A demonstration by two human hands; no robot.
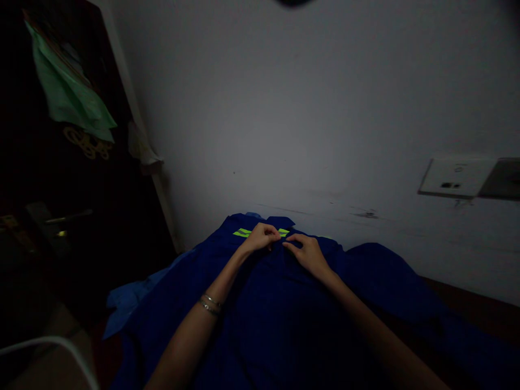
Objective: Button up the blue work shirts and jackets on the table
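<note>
A dark blue work jacket (252, 303) with yellow-green and grey reflective strips (242, 233) lies spread out, its collar end toward the wall. At the upper front of it, my left hand (262, 236) pinches the cloth beside the strip, fingers curled. Close by on the right, my right hand (309, 253) has thumb and forefinger brought together on the jacket's front edge. A small gap separates the two hands. Any button or fastener between the fingertips is too small and dark to make out. Bracelets (210, 305) circle my left wrist.
Lighter blue cloth (134, 295) sticks out at the jacket's left. Behind stands a pale wall (284, 119) with a socket plate (457, 176) at right. On the left is a dark door with a handle (67, 216) and a hanging green cloth (69, 92). A white curved tube (52, 340) shows lower left.
</note>
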